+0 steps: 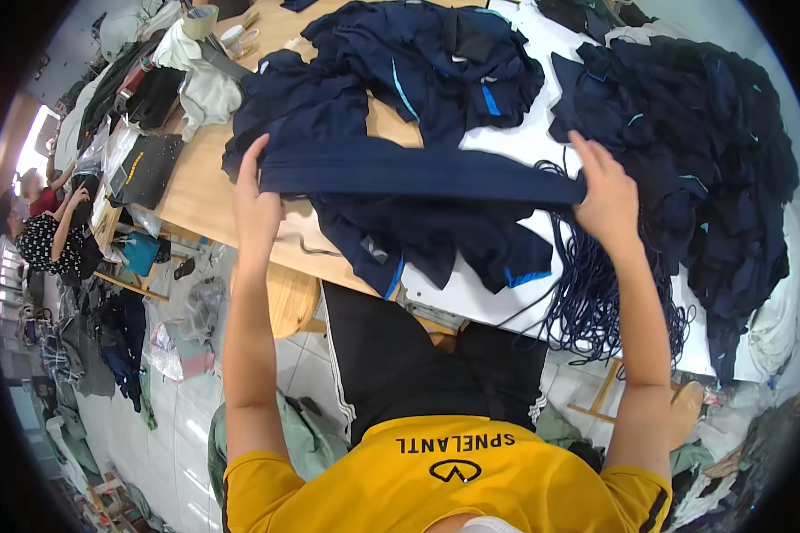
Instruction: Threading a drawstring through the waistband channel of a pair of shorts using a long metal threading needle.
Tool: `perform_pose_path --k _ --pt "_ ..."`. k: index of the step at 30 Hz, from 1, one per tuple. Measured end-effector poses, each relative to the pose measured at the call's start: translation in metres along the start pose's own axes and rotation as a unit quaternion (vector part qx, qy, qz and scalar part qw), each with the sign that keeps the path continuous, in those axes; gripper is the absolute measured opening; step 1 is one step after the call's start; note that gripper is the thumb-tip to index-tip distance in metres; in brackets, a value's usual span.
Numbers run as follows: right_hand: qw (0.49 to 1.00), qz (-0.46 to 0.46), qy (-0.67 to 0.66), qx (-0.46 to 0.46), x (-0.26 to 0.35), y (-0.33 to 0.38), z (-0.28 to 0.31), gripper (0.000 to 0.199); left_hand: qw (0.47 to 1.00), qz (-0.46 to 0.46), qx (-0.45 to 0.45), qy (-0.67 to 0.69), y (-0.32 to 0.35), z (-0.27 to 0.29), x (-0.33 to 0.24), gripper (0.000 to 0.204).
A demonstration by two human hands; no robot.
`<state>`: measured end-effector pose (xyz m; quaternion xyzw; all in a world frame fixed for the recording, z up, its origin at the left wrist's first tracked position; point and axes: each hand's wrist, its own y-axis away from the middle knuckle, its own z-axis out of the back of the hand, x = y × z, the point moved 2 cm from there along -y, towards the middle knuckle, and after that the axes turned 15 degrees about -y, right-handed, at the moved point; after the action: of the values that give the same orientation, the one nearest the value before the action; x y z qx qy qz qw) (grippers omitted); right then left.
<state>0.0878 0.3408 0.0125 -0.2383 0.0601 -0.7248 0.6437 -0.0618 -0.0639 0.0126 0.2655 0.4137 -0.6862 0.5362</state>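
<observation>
A navy garment (387, 226) lies across the table in front of me, its wide ribbed waistband (418, 171) pulled out flat between my hands. My left hand (258, 209) is closed on the band's left end, with the thumb and fingers around its edge. At the opposite end, my right hand (609, 191) grips the band, its fingertips partly hidden. Bright blue trim shows at the garment's lower edges. Beneath my right wrist, a tangle of dark navy cords (587, 284) hangs over the table's near edge.
More navy garments (427, 53) are heaped beyond the band, and a large navy pile (684, 133) fills the right. The tabletop is part wood (187, 191), part white (480, 302). A wooden stool (292, 302) stands below its near edge. Another person (49, 235) works far left.
</observation>
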Motion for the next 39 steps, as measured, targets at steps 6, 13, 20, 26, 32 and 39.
perform_pose_path --k 6,13,20,26,32,39 --pt "0.753 -0.019 -0.557 0.35 0.08 -0.022 -0.037 0.109 0.963 0.065 0.06 0.254 0.037 -0.041 -0.083 0.022" --pt "0.821 0.239 -0.432 0.286 0.097 -0.068 -0.102 0.064 0.954 -0.28 0.098 -0.037 0.115 -0.032 -0.144 0.063" --pt "0.859 0.005 -0.384 -0.337 -0.185 -0.164 0.156 0.031 0.997 -0.02 0.064 -0.032 0.115 0.025 -0.064 0.043" --pt "0.753 -0.096 -0.517 -0.395 -0.206 -0.084 0.195 0.062 0.996 0.033 0.059 0.052 0.114 0.019 -0.031 0.026" --pt "0.893 -0.277 -0.354 0.034 -0.172 0.004 0.0 0.031 0.981 0.061 0.153 0.104 0.118 -0.024 -0.05 0.023" --pt "0.971 -0.164 -0.159 0.076 -0.086 0.039 -0.088 0.031 0.974 0.096 0.177 0.105 0.14 -0.021 -0.044 0.022"
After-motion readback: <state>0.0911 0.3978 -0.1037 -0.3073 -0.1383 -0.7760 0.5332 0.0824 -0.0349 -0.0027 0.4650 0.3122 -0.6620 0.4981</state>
